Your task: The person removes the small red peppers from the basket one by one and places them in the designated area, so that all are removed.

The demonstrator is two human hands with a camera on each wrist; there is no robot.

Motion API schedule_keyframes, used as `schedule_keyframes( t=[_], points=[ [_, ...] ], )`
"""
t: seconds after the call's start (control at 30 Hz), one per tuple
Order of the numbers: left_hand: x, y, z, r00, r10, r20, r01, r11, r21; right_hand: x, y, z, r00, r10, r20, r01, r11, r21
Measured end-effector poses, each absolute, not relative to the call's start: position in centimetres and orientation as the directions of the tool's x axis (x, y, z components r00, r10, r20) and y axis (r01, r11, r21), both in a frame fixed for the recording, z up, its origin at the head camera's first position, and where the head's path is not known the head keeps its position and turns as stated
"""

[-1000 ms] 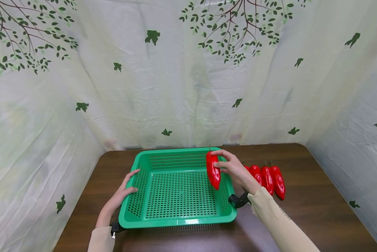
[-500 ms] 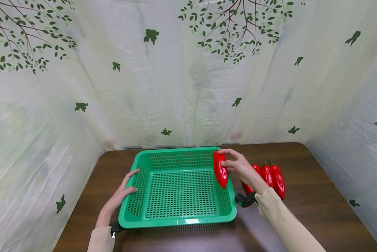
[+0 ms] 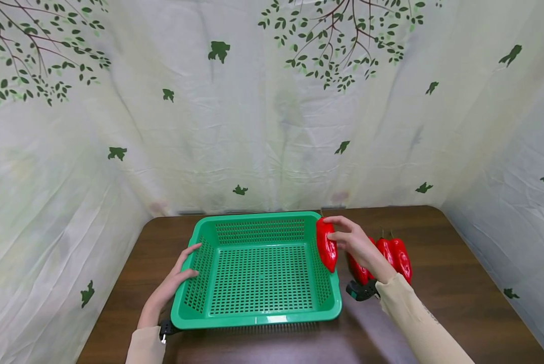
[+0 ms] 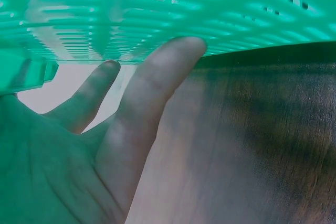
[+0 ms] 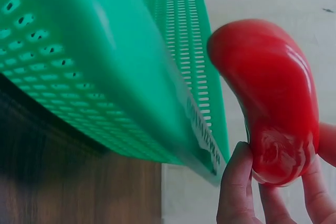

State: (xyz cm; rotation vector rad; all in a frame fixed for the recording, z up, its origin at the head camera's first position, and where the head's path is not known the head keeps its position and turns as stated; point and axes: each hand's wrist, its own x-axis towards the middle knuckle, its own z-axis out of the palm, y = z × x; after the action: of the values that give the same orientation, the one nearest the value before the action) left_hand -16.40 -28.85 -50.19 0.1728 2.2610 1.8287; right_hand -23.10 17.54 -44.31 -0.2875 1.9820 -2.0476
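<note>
In the head view, my right hand (image 3: 353,243) holds a glossy red pepper (image 3: 327,247) by its side, thumb and fingers pinching it. The pepper hangs tip down and overlaps the basket's right rim. Up close in the right wrist view, the same red pepper (image 5: 268,98) sits in the fingertips beside the basket wall (image 5: 118,72). My left hand (image 3: 169,288) rests at the left side of the green perforated basket (image 3: 258,320), fingers and thumb extended over its rim. The left wrist view shows the thumb (image 4: 152,93) against the slotted green plastic.
Several more red peppers (image 3: 400,258) lie side by side on the brown wooden table (image 3: 453,283), right of the basket and partly hidden by the right forearm. A pale curtain (image 3: 272,126) with leaf prints hangs behind the table and along both sides.
My right hand has carried the red pepper rightward, from over the basket's inside to its right rim. The left hand and the basket have stayed in place.
</note>
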Motion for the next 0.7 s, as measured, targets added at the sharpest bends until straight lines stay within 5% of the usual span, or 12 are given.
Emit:
schedule_keyframes(
  t=[0.7],
  points=[
    [-16.4,-28.7,-50.0,-0.964,0.246,-0.1,-0.045,0.219,0.975,-22.6,20.5,-45.2,-0.959,-0.277,-0.056,0.061,-0.008,-0.998]
  ],
)
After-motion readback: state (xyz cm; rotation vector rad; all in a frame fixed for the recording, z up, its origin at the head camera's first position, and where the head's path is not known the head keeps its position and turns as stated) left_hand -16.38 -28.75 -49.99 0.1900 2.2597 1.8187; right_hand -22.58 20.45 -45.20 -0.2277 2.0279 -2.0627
